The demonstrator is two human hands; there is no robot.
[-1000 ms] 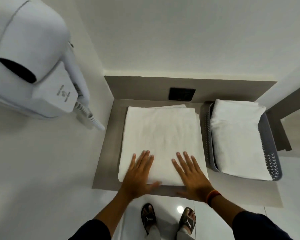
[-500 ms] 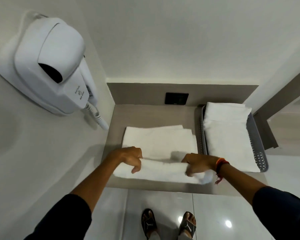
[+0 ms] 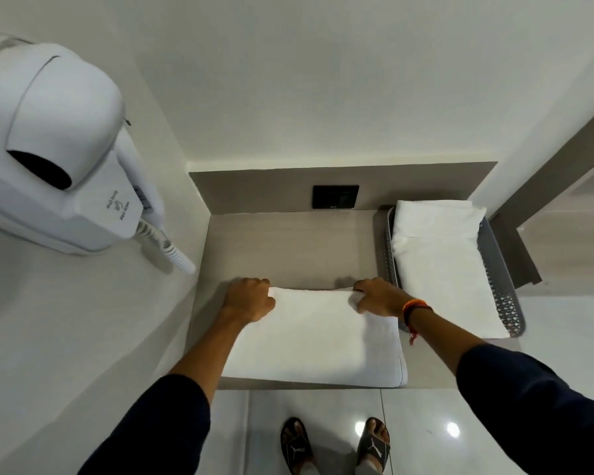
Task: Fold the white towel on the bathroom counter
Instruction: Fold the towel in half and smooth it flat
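Both hands, left hand [image 3: 249, 298] and right hand [image 3: 378, 297], pinch the white towel [image 3: 318, 337]'s far corners; uneven release could skew the fold.

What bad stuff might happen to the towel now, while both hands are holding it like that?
1. The left hand and right hand pinch only the far corners of the white towel; if either grip slips, the fold may come out crooked.
2. The towel's near edge lies right along the counter front, so a pull toward the body might drag it off onto the floor.
3. The right hand sits close to the grey basket and may bump it.
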